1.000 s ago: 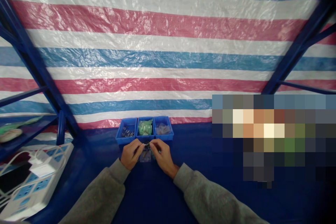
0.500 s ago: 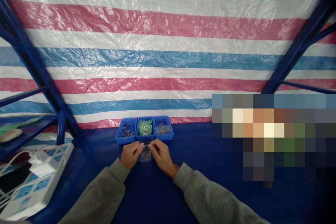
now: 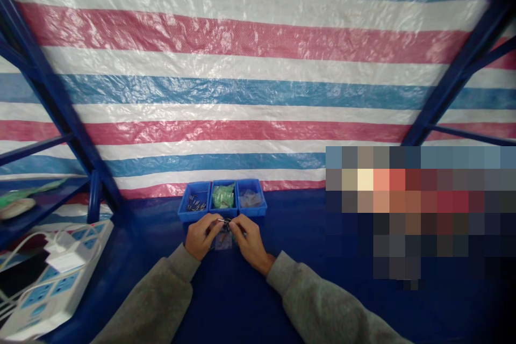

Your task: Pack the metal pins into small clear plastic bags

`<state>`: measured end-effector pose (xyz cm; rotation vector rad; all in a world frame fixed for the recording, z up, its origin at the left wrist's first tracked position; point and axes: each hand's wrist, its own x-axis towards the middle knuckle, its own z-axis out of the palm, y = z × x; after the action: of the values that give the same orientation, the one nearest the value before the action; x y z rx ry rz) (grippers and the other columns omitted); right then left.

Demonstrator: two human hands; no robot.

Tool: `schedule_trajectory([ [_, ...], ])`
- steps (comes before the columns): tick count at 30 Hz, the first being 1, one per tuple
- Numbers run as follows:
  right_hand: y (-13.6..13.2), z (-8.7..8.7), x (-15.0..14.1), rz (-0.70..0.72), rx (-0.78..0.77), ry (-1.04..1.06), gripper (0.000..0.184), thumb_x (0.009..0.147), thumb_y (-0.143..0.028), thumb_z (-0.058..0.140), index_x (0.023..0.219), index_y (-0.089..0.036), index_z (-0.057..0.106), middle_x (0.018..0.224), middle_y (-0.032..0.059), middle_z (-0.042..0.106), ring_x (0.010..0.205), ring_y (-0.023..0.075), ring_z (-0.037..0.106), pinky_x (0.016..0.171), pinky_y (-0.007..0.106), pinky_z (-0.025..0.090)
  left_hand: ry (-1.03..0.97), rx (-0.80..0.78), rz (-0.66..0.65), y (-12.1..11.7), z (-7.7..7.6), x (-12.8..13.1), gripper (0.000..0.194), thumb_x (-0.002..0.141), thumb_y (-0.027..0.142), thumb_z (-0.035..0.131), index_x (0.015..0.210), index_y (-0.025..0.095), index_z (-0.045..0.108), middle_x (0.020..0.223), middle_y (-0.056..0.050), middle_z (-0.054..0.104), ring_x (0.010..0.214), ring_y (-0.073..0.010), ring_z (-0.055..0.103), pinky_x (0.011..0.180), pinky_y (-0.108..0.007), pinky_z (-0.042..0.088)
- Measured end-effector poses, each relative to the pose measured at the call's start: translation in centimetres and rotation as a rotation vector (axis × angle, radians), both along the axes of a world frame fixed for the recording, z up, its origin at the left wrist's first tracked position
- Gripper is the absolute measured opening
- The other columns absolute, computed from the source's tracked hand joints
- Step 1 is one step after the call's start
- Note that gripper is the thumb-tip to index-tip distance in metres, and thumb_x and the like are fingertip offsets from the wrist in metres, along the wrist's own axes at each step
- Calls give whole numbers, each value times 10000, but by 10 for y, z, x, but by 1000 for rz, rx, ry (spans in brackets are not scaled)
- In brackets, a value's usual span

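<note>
The left hand, fingertips nearly closed on a small part, is best held steady as an anchor; the part sits between both hands, near the clear bag on the worktop; the right hand, pinching its dark side, should use light, small finger movements.

Beyond the hands I see glossy, crinkled plastic sheeting and smooth blue plastic bins.
</note>
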<state>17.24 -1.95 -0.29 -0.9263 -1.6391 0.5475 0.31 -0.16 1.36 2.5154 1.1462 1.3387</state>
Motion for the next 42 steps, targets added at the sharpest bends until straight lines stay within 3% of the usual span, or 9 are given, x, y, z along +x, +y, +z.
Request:
schedule_trajectory([
  [5, 0, 1, 1, 4, 1, 1, 283, 903, -321, 422, 728, -169, 584, 688, 5, 534, 639, 122, 487, 602, 228, 371, -9, 12, -12, -1, 3, 2, 172, 881, 254, 443, 866, 162, 587, 805, -45, 640, 763, -138, 610, 738, -236, 475],
  [12, 0, 0, 0, 29, -50, 41, 195, 885, -307, 461, 877, -169, 599, 758, 18, 581, 660, 127, 515, 609, 225, 390, 33, 4, 38, -1, 2, 1, 227, 892, 265, 422, 769, 162, 583, 696, -19, 606, 647, -109, 578, 648, -203, 441],
  [24, 2, -3, -1, 16, -22, 16, 204, 893, -289, 446, 801, -171, 585, 725, 12, 566, 666, 130, 518, 615, 227, 385, 122, 22, 47, -1, -3, 1, 389, 898, 244, 409, 529, 157, 491, 469, 24, 491, 460, -76, 485, 533, -199, 361],
  [30, 3, -4, -1, -6, -10, 21, 192, 891, -270, 451, 800, -166, 584, 722, 10, 564, 655, 124, 513, 610, 224, 380, 123, -1, 57, 0, -2, 1, 353, 890, 266, 424, 562, 158, 496, 502, 24, 482, 490, -85, 485, 545, -206, 370],
  [36, 3, -5, -1, -25, -17, 30, 213, 897, -285, 436, 791, -167, 578, 715, 9, 556, 642, 124, 504, 605, 227, 375, 35, -66, 25, 1, -1, 1, 163, 861, 281, 489, 800, 164, 585, 681, 10, 611, 581, -88, 557, 604, -193, 428],
  [42, 2, -3, 0, -70, -9, 41, 221, 896, -295, 438, 780, -172, 581, 694, 3, 545, 626, 123, 497, 596, 229, 371, -18, -11, -14, 1, -3, 2, 107, 826, 266, 554, 829, 175, 611, 739, -4, 646, 628, -101, 591, 639, -202, 466],
])
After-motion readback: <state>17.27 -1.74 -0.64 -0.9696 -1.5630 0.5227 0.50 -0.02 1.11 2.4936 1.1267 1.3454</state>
